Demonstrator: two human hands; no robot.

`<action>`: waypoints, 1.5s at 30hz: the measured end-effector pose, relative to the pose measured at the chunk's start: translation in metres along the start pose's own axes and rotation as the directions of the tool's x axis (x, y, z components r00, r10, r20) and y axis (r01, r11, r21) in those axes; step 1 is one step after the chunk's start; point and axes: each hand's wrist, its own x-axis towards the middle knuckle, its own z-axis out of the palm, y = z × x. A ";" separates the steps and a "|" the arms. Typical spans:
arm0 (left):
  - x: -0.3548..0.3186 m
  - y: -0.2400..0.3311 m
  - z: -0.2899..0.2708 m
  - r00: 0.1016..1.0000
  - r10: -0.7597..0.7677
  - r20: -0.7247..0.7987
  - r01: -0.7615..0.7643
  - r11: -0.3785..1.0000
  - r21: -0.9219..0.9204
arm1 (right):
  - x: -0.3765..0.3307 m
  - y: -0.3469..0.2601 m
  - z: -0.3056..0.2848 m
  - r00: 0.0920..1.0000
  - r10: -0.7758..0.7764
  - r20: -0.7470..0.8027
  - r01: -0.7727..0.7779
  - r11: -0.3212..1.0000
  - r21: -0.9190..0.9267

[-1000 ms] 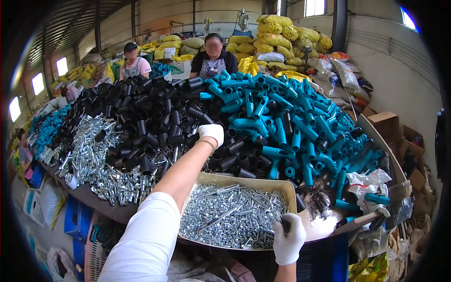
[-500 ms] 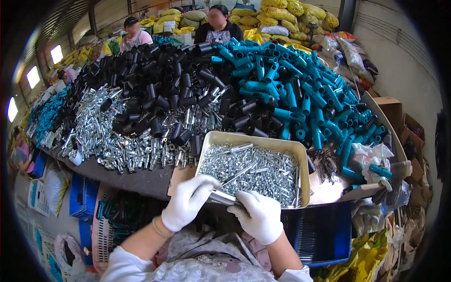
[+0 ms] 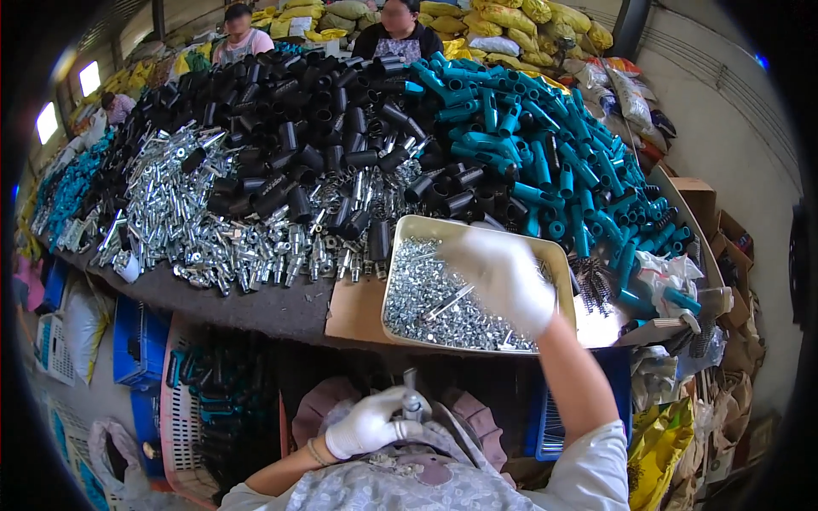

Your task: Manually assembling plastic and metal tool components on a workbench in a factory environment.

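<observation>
White-gloved, my left hand (image 3: pixel 372 422) is close to my body, its fingers closed round a shiny metal tube (image 3: pixel 414 403) held roughly upright. My right hand (image 3: pixel 509 281), also gloved, is over the right part of a cream tray (image 3: pixel 566 277). Motion smears its fingers, so their pose and anything in them cannot be made out. Small silver metal parts (image 3: pixel 417 294) fill the tray, with a longer thin metal piece (image 3: pixel 449 302) lying on top.
Beyond the tray are heaps of black sleeves (image 3: pixel 285 140), teal tubular parts (image 3: pixel 541 162) and silver metal fittings (image 3: pixel 175 209). Below the table edge stand a pink crate (image 3: pixel 176 443) and a blue bin (image 3: pixel 619 375). Two people (image 3: pixel 400 38) are across the table.
My left hand has drawn back toward my body with the metal tube. My right hand has come off the tube and moved up over the tray. The whole view has shifted slightly.
</observation>
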 end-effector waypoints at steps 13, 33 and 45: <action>-0.018 0.042 -0.034 0.973 0.116 -0.197 -0.082 0.981 0.175 | 0.047 0.138 0.029 0.928 0.311 0.204 -0.037 0.624 -0.781; 0.018 0.049 -0.003 0.701 0.069 -0.710 -0.268 0.948 -0.172 | -0.166 -0.079 0.033 0.467 0.883 -0.051 -0.359 0.242 0.902; 0.024 0.047 -0.004 0.999 -0.026 -0.020 0.033 0.864 0.502 | -0.210 -0.080 0.064 0.544 0.825 0.154 -0.402 0.095 0.911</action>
